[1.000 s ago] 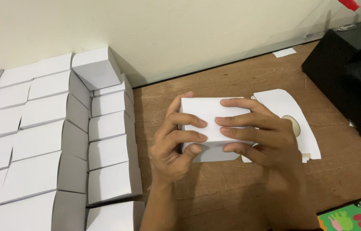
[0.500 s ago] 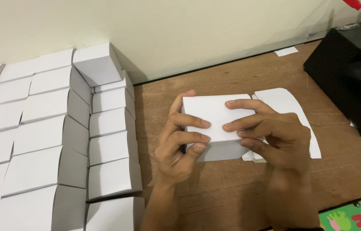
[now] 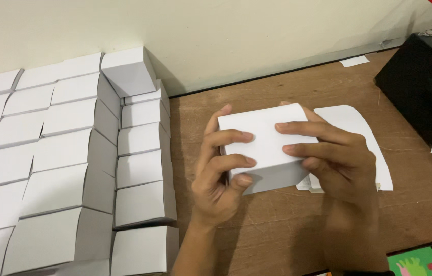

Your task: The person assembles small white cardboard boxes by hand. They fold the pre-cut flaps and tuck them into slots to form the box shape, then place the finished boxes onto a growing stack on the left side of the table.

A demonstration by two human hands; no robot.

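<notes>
Head view: a white folded box (image 3: 264, 148) sits above the middle of the brown wooden table (image 3: 277, 240), gripped from both sides; the left hand (image 3: 218, 176) closes on its left end, fingers curled over the top face and thumb pressed against the near lower corner; the right hand (image 3: 336, 161) closes on its right end, fingers laid flat across the top face. Just beyond the right hand, flat white card blanks (image 3: 359, 133) lie on the table, partly hidden by the box and the hand. To the left, stacked rows of finished white boxes (image 3: 73, 168) fill the area up to the wall (image 3: 200, 36); their nearest column stands close beside the left hand, leaving only a narrow strip of bare table there. To the far right a black case (image 3: 425, 97) blocks the table edge, well apart from the right hand; bare wood remains open behind the box toward the wall and in front of it toward the near edge, where a coloured mat (image 3: 425, 260) shows at the lower right corner. Compared with half a second ago, both hands keep the same grip and the box stays in nearly the same place; the left thumb now presses lower on the near corner; the stacks, blanks and case are unchanged.
</notes>
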